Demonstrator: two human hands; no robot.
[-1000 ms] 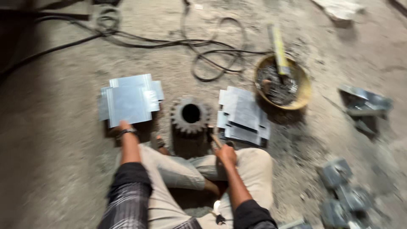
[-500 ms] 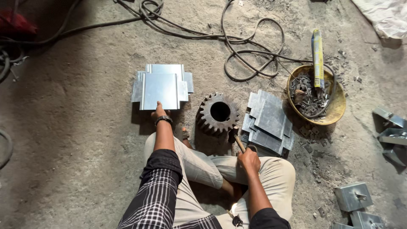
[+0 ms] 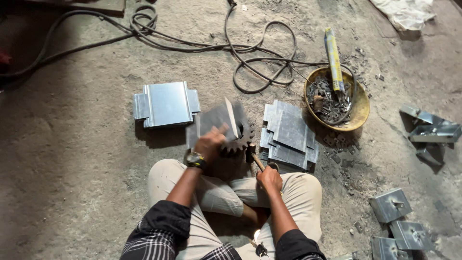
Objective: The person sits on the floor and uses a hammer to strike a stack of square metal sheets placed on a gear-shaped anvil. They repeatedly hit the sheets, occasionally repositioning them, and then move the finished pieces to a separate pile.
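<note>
I sit cross-legged on a concrete floor. My left hand (image 3: 210, 142), with a wristwatch, holds a flat metal sheet piece (image 3: 215, 120) tilted over a large rusty gear (image 3: 240, 137) in front of my knees. My right hand (image 3: 269, 178) grips the wooden handle of a small hammer (image 3: 251, 153), whose head rests by the gear's right side. A stack of cut sheet pieces (image 3: 166, 103) lies to the left of the gear, a second stack (image 3: 288, 135) to its right.
A yellow pan (image 3: 358, 113) of metal scraps with a yellow-blue tube (image 3: 333, 58) stands at the right. Black cables (image 3: 250, 53) loop across the floor beyond. Folded metal brackets (image 3: 392, 204) and more bent pieces (image 3: 433, 130) lie at the right.
My left hand has lifted a sheet piece from the left stack and brought it over the gear. My right hand still holds the hammer. The view has shifted downward.
</note>
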